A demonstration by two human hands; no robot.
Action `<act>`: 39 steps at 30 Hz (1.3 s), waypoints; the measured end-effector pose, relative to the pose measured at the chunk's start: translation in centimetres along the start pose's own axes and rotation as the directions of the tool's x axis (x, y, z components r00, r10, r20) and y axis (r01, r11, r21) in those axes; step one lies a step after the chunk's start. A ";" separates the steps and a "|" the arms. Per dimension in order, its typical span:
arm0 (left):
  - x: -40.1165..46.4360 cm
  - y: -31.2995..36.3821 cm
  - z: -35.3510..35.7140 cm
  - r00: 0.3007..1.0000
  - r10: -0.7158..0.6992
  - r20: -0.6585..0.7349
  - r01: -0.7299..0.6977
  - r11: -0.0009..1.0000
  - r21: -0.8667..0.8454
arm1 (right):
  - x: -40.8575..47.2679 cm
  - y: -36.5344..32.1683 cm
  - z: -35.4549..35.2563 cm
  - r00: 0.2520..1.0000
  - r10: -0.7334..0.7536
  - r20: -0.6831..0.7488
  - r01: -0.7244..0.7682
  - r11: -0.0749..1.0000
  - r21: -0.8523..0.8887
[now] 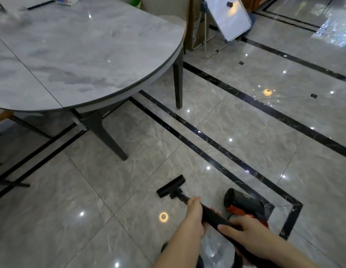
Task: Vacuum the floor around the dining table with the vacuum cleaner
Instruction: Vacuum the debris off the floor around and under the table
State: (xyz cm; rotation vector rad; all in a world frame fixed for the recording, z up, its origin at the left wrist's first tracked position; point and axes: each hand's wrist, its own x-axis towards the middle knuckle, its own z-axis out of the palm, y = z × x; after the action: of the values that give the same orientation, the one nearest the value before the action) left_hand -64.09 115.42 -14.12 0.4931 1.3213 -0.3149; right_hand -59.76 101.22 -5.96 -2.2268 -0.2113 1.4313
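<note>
I find no legible text, label, brand, number or sign anywhere in this view. The box [66, 0] at the far edge of the counter [87, 55] carries blue and orange print, but it is blurred and cropped, so I can read nothing on it. The tilted whiteboard [227, 18] beyond the counter shows a blank face. The vacuum cleaner [243, 205] on the floor [245, 117] has a black and orange body on which I can make out no marking.
</note>
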 end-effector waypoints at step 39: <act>2.5 13.7 -3.5 0.987 -0.045 0.157 0.077 0.976 -0.205 | 6.9 -17.6 -3.4 0.982 0.073 0.173 0.006 0.910 -0.415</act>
State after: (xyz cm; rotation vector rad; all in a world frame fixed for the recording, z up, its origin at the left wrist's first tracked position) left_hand -59.77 129.03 -14.85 0.2452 1.2069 -0.2542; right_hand -51.44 118.06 -2.11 -2.4298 -0.5929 1.7465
